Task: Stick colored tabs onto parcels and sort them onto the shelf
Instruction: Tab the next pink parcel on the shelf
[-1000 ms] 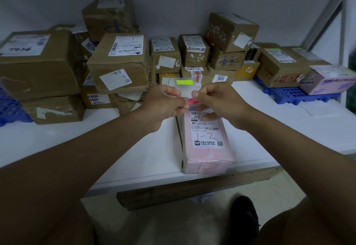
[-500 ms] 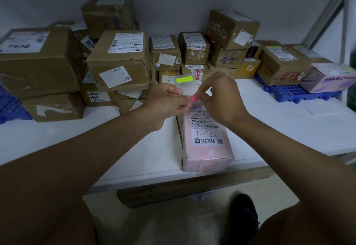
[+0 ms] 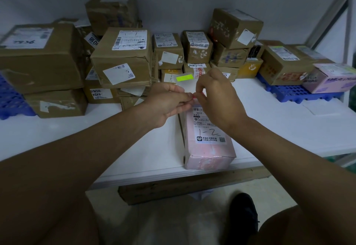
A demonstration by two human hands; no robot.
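Note:
A pink parcel (image 3: 209,148) marked "1-2" on its white label lies lengthwise on the white table (image 3: 134,148), its near end at the front edge. Above its far end my left hand (image 3: 165,104) holds a white backing sheet (image 3: 185,82) that carries a bright green tab (image 3: 184,77). My right hand (image 3: 215,98) pinches a small red tab (image 3: 194,95) at the sheet's lower edge, fingertip to fingertip with my left hand.
Several brown cardboard parcels (image 3: 123,57) are stacked along the back wall. Blue plastic pallets sit at the far left (image 3: 11,100) and at the right (image 3: 294,92), the right one bearing boxes and a pink box (image 3: 331,79). A loose white paper (image 3: 317,107) lies right.
My right hand has turned and lifted a little at the sheet, its fingers working the red tab. The view has shifted slightly; the pink parcel has not moved.

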